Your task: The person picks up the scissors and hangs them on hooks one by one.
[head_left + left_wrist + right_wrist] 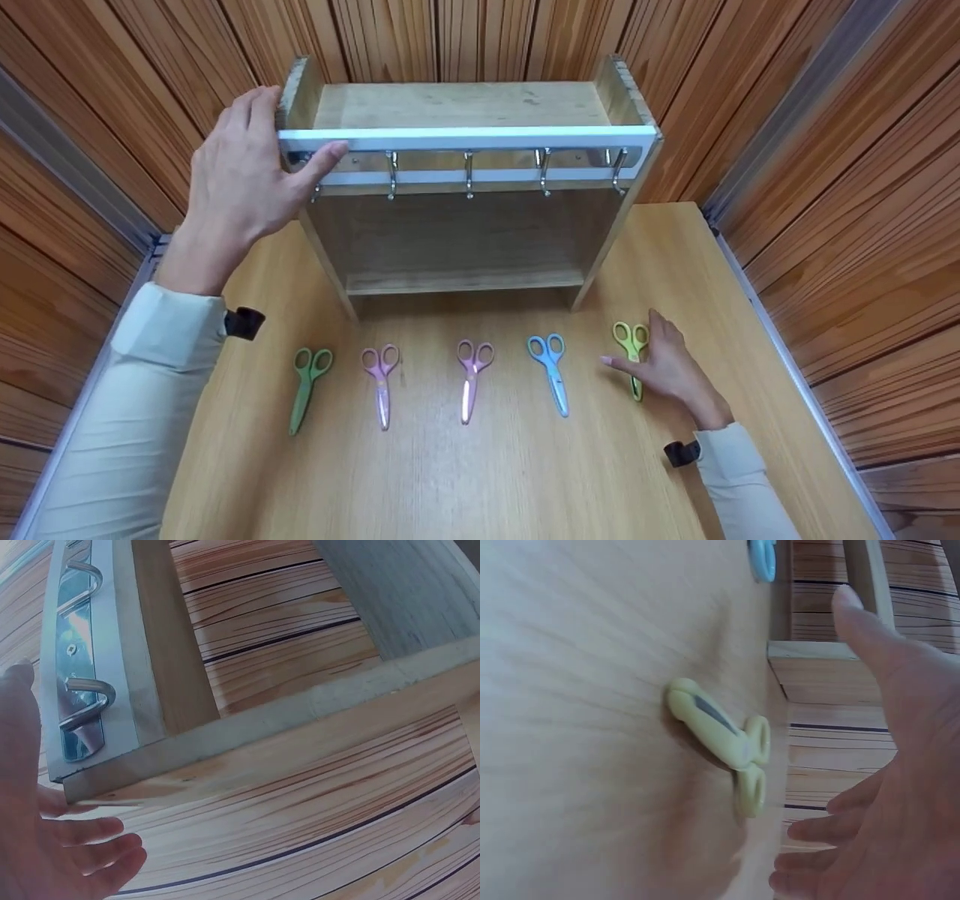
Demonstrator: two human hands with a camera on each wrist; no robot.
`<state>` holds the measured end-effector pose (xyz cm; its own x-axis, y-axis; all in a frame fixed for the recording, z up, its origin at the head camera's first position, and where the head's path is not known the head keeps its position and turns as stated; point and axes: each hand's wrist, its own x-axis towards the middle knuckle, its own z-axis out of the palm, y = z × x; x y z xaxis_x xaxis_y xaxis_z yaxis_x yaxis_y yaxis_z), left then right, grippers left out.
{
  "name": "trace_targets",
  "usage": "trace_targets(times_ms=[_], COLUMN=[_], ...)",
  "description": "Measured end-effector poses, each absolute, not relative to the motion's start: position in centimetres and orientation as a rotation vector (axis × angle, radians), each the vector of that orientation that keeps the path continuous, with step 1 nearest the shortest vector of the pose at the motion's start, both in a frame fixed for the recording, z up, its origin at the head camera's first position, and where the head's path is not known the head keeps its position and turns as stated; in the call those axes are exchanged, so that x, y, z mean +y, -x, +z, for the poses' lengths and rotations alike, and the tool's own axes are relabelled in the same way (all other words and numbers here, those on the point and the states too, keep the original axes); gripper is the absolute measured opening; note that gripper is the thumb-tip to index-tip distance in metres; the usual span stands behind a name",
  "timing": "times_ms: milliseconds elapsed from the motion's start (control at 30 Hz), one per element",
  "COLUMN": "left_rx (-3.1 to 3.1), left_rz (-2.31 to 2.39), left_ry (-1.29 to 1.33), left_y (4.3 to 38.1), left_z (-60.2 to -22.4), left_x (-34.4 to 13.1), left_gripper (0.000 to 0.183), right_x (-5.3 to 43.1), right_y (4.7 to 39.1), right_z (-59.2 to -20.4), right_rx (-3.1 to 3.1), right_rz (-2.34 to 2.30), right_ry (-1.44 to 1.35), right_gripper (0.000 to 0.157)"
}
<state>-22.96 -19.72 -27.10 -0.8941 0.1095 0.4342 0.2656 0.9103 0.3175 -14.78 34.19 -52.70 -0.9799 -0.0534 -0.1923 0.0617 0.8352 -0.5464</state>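
A wooden shelf unit (465,244) stands at the back, with a white rail (431,138) and several metal hooks along its front. My left hand (232,176) holds its upper left corner, thumb across the rail's front and fingers around the outer side. The left wrist view shows that corner close up, with two hooks (86,701) near the thumb. My right hand (667,364), fingers and thumb spread, hovers over yellow-green scissors (637,386) lying on the table. In the right wrist view nothing is in this hand, and the scissors (712,731) lie beside the palm.
Left of the right hand, blue scissors (553,379), two pairs of pink scissors (470,379) and green scissors (304,394) lie in a row on the table (465,480). Wood-plank walls (862,225) with metal edge strips enclose the table at the back and sides.
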Motion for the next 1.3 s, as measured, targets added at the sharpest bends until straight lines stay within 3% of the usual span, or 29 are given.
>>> trace_targets(times_ms=[300, 733, 1300], left_rx=[-2.722, -2.828, -2.918], left_rz=[-0.492, -0.454, -0.397], left_ry=[0.227, 0.252, 0.287], left_y=[23.9, 24.0, 24.4], left_z=[-26.8, -25.4, -25.7], left_x=[-19.2, -18.2, -17.7], left_gripper=[0.104, 0.107, 0.116], right_x=[34.1, 33.6, 32.2], right_y=[14.5, 14.2, 14.3], right_z=[-53.7, -54.2, -55.0], right_rx=[2.848, 2.819, 3.176], right_rz=[-0.785, -0.748, -0.440], right_ry=[-0.023, -0.099, 0.043], right_gripper=[0.134, 0.109, 0.049])
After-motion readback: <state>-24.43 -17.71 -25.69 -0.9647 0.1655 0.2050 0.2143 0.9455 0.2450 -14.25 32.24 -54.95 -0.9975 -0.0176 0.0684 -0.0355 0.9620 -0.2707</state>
